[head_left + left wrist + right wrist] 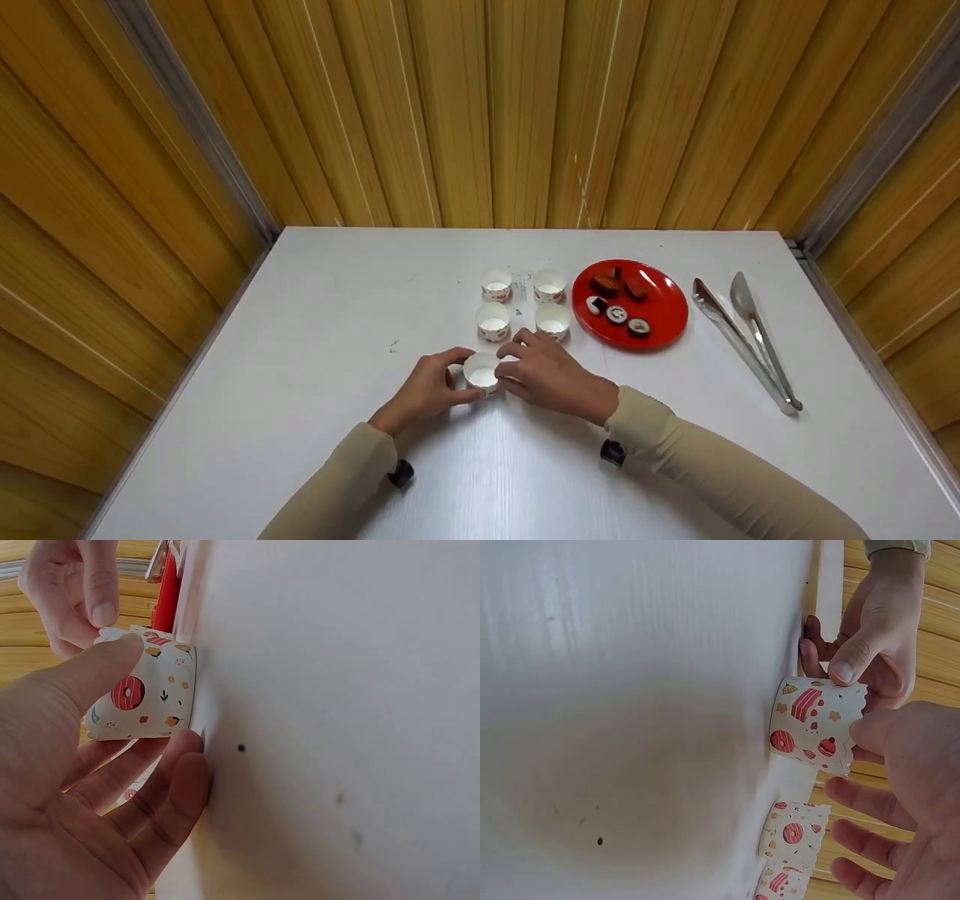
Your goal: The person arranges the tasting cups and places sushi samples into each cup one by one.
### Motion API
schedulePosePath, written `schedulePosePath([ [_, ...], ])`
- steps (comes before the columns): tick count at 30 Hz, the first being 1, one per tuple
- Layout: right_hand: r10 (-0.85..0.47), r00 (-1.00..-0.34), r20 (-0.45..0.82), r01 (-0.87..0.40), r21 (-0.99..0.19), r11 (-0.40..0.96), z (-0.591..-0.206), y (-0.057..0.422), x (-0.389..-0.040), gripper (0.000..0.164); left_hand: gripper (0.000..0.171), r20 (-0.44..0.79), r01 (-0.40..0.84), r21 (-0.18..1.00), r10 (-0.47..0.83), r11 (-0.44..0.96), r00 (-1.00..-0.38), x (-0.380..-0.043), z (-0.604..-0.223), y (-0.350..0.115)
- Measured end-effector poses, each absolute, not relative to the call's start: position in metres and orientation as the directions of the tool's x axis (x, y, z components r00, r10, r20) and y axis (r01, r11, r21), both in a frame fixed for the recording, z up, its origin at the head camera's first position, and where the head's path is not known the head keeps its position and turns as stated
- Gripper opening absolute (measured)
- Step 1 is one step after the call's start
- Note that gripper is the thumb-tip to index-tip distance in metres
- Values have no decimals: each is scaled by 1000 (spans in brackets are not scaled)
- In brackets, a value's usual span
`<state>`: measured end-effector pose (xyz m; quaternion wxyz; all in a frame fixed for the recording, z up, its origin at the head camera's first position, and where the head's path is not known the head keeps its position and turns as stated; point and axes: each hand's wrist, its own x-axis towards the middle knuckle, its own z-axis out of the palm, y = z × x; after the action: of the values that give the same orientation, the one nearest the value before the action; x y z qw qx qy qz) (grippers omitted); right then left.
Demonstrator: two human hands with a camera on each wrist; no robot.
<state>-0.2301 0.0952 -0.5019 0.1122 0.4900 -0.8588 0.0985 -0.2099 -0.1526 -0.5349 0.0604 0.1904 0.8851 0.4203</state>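
Observation:
A white paper baking cup (481, 370) printed with sweets stands upright on the table between both hands. My left hand (429, 391) holds it from the left, thumb on the near side and fingers round the far side. From the right, my right hand (551, 377) pinches its scalloped rim; the right wrist view shows the thumb at the rim (855, 727) and the other fingers spread. Farther back stand more baking cups: a left pair, front (493, 322) and back (496, 286), and a right pair, front (553, 321) and back (549, 286). My right hand partly covers the front right cup.
A red plate (664, 319) right of the cups carries several small sushi pieces (616, 314). Metal tongs (750, 349) lie spread at the table's right side. Wooden panel walls (517, 112) enclose the back and sides of the white table (315, 315).

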Motion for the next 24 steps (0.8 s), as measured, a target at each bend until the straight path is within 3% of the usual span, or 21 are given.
schedulePosePath([
  [10,-828,-482,286,-868,-28,496,-503,95,-231,10,54,56,289,765,388,575,-920,-211,-535,-153],
  [24,-804,-425,416,-890,-32,454,-509,96,-232,8,57,62,293,748,378,595,-924,-211,-536,-152],
])
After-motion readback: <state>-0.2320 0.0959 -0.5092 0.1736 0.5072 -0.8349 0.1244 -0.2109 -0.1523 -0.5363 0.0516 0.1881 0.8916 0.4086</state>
